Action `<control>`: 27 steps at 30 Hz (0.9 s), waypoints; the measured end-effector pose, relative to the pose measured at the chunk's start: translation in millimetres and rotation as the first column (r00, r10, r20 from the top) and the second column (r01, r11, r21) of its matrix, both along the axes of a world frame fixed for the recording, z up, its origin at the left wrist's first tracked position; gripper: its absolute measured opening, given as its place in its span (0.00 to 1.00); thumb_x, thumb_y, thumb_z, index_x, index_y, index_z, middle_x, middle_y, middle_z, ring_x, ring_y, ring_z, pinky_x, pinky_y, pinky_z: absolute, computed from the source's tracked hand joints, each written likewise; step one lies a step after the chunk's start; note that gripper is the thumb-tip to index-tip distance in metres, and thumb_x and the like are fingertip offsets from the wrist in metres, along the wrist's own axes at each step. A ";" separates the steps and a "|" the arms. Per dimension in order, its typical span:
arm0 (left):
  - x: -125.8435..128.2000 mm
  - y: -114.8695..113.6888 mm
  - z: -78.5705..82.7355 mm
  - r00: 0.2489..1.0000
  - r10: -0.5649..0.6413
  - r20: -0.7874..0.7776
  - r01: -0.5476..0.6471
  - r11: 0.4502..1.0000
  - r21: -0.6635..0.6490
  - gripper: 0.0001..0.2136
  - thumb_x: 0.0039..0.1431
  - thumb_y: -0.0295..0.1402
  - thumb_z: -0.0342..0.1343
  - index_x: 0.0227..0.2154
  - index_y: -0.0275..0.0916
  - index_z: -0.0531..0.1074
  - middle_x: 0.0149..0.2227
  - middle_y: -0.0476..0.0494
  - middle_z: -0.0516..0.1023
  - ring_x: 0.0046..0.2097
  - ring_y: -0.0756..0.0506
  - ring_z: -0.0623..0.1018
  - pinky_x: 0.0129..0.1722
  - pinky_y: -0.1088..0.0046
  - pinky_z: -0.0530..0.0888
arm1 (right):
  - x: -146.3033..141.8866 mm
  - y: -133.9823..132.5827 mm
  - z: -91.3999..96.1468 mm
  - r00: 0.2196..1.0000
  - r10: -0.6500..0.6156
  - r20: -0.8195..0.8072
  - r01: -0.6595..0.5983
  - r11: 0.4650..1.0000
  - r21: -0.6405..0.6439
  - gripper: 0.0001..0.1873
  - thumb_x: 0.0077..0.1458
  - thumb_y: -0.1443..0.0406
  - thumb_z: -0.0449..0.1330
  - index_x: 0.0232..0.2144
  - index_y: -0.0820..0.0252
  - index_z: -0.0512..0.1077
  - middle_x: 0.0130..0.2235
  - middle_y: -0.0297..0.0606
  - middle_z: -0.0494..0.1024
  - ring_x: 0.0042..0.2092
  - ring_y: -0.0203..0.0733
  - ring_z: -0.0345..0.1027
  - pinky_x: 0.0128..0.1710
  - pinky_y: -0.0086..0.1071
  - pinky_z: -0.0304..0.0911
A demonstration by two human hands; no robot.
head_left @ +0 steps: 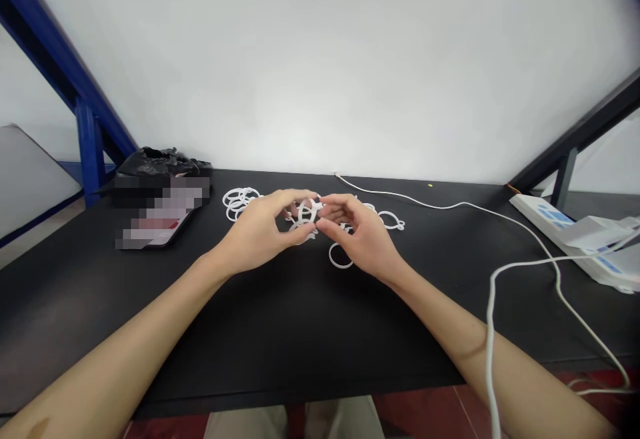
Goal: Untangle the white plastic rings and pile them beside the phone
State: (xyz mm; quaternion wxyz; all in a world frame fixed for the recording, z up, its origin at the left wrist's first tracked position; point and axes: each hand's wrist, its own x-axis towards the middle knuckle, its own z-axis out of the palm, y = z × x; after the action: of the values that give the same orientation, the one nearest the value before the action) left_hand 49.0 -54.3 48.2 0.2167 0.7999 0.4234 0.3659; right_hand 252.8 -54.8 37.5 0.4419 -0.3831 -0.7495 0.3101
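My left hand (267, 226) and my right hand (357, 229) meet over the middle of the black table (280, 332). Both pinch a small bunch of white plastic rings (306, 216) held between their fingertips, just above the tabletop. More white rings lie loose on the table: a pile (239, 202) to the left of my left hand, one ring (340, 257) under my right palm, and a few rings (393, 220) past my right hand.
A black bag (160, 161) and a blurred flat object (160, 216) lie at the back left. A white cable (493, 272) runs across the right side. White and blue boxes (580, 236) sit at the far right. Blue frame beams (90, 139) stand at left.
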 end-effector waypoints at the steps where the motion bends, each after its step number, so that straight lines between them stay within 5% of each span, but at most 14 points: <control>1: 0.4 -1.3 3.3 0.996 0.012 0.087 -0.006 0.998 -0.069 0.21 0.57 0.41 0.59 0.53 0.43 0.70 0.46 0.44 0.78 0.42 0.45 0.76 0.44 0.66 0.74 | -0.6 -0.9 -0.8 0.999 0.006 0.048 -0.007 1.000 0.018 0.19 0.56 0.60 0.64 0.49 0.57 0.70 0.44 0.40 0.78 0.45 0.42 0.73 0.47 0.38 0.69; 6: 0.8 -2.7 11.6 0.942 0.058 0.330 0.031 0.965 -0.260 0.21 0.58 0.43 0.59 0.52 0.41 0.70 0.50 0.42 0.77 0.48 0.42 0.77 0.47 0.66 0.74 | -5.1 -5.0 -0.9 0.966 0.043 0.256 -0.067 0.994 0.088 0.07 0.55 0.62 0.65 0.37 0.56 0.74 0.39 0.35 0.80 0.42 0.41 0.73 0.46 0.37 0.67; 12: -1.1 2.5 6.7 0.961 0.103 0.256 -0.014 0.945 -0.327 0.22 0.56 0.47 0.60 0.51 0.41 0.71 0.49 0.41 0.78 0.49 0.40 0.77 0.51 0.60 0.72 | -4.2 -0.6 -1.0 0.999 -0.043 0.021 0.045 0.995 -0.091 0.07 0.56 0.62 0.63 0.36 0.57 0.76 0.35 0.34 0.81 0.34 0.37 0.73 0.37 0.32 0.68; 20: 0.3 1.4 5.9 0.895 -0.010 0.446 0.231 0.866 -0.444 0.20 0.56 0.43 0.61 0.50 0.41 0.70 0.49 0.42 0.78 0.46 0.42 0.79 0.50 0.58 0.74 | -4.9 2.5 -4.0 0.988 -0.018 -0.156 -0.021 0.969 -0.247 0.10 0.53 0.60 0.65 0.38 0.58 0.75 0.39 0.37 0.82 0.40 0.40 0.76 0.44 0.37 0.71; 24: 2.0 0.9 5.1 0.875 -0.016 0.485 0.287 0.824 -0.489 0.22 0.55 0.37 0.63 0.52 0.42 0.69 0.50 0.42 0.77 0.46 0.42 0.79 0.52 0.57 0.74 | -7.2 -2.3 -4.6 0.999 0.032 0.004 -0.031 0.985 -0.168 0.07 0.57 0.64 0.60 0.40 0.55 0.72 0.39 0.36 0.81 0.41 0.40 0.76 0.46 0.37 0.70; 27: 2.7 1.4 4.0 0.879 -0.016 0.476 0.290 0.811 -0.509 0.23 0.55 0.36 0.63 0.54 0.42 0.68 0.52 0.42 0.76 0.48 0.41 0.78 0.53 0.57 0.73 | -7.3 -6.1 -2.0 0.983 -0.043 0.179 0.047 0.999 -0.019 0.09 0.57 0.65 0.59 0.41 0.56 0.71 0.39 0.38 0.79 0.40 0.40 0.73 0.42 0.36 0.69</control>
State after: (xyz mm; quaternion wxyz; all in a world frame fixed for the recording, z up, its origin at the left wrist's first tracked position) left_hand 51.7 -52.9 52.2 0.5653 0.6247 0.3826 0.3792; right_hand 245.4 -60.9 35.5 0.3755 -0.4312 -0.7736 0.2732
